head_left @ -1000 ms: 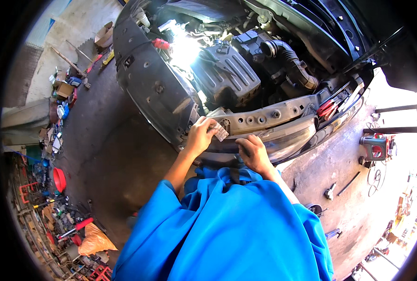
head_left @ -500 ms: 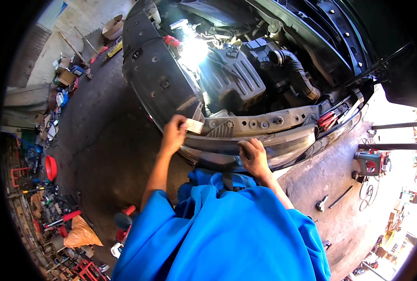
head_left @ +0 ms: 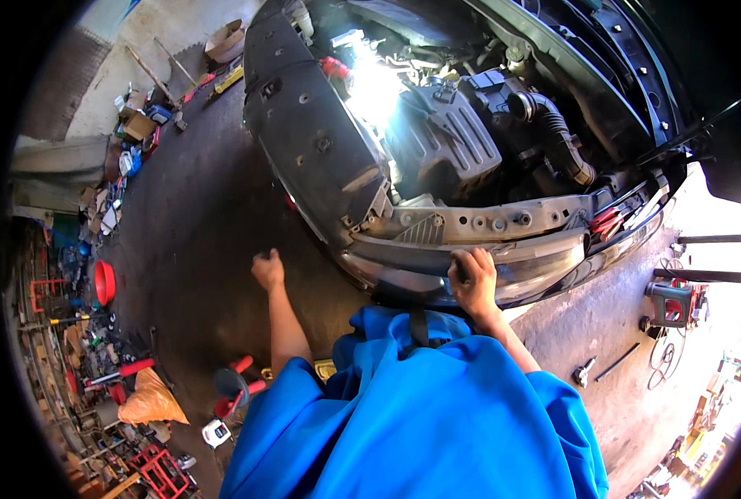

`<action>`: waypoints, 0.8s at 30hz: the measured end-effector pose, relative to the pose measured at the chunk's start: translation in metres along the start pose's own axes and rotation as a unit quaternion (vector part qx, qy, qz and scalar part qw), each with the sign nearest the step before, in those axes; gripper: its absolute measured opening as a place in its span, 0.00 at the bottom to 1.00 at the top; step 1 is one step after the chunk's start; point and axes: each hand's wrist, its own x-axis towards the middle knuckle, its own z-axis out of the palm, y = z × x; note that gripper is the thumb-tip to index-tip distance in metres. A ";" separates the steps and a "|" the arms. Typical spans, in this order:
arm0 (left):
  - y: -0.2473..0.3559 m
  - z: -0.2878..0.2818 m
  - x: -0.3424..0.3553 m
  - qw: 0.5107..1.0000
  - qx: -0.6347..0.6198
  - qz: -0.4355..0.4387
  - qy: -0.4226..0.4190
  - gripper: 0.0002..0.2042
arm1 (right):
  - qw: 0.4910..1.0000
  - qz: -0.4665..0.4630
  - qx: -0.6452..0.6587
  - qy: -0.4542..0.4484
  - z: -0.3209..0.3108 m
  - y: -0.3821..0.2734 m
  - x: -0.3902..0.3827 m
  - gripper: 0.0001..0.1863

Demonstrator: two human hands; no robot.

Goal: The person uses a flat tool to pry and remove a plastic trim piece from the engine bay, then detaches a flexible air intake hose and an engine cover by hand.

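My left hand [head_left: 268,270] hangs over the floor, left of the car's front bumper [head_left: 403,270] and apart from it. Its fingers are curled closed; whatever they hold, if anything, is hidden. My right hand [head_left: 475,279] is closed at the bumper's upper edge, fingers bent round a dark spot that I cannot make out. Beyond the hands lies the open engine bay, with a grey ribbed engine cover [head_left: 458,137] and a black corrugated air hose [head_left: 557,133]. A very bright lamp [head_left: 374,91] glares beside the cover. Along the front runs a dusty metal crossmember [head_left: 487,220].
Red-handled tools [head_left: 607,223] rest in the front corner of the car. A red bowl [head_left: 104,283], an orange bag [head_left: 152,399] and heaped tools lie on the left. On the right-hand floor are an air tool [head_left: 584,372], a bar [head_left: 617,362] and a dark green case [head_left: 668,303].
My left hand has moved left and toward me, off the car's front; the pale flat piece it held no longer shows. My right hand stays at the bumper. The view has shifted slightly.
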 end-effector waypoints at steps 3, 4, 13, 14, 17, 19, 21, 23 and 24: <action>0.049 0.022 -0.014 0.988 -0.090 0.120 -0.036 0.15 | 1.000 -0.007 -0.014 -0.005 -0.002 0.002 -0.002 0.10; 0.056 0.027 -0.011 0.977 -0.155 0.142 -0.035 0.12 | 1.000 -0.016 -0.012 -0.006 -0.001 0.001 -0.001 0.10; 0.150 0.031 -0.035 0.933 -0.260 0.219 -0.118 0.10 | 0.999 -0.028 -0.034 0.016 0.001 -0.002 -0.004 0.11; 0.150 0.035 -0.038 0.931 -0.251 0.234 -0.124 0.10 | 0.999 -0.029 -0.036 0.015 0.001 -0.002 -0.004 0.11; 0.157 0.034 -0.057 0.935 -0.193 0.262 -0.140 0.12 | 0.999 -0.025 -0.043 0.012 0.001 -0.001 -0.006 0.11; 0.157 0.033 -0.059 0.931 -0.180 0.288 -0.137 0.12 | 0.999 -0.025 -0.043 0.009 0.001 -0.001 -0.006 0.11; 0.157 0.032 -0.062 0.925 -0.161 0.315 -0.138 0.12 | 0.999 -0.028 -0.043 0.009 0.002 -0.001 -0.006 0.11; 0.158 0.030 -0.066 0.918 -0.135 0.345 -0.142 0.14 | 0.999 -0.029 -0.044 0.008 0.002 -0.002 -0.006 0.11; 0.160 0.027 -0.069 0.914 -0.119 0.355 -0.154 0.14 | 0.999 -0.029 -0.045 0.009 0.002 -0.001 -0.006 0.11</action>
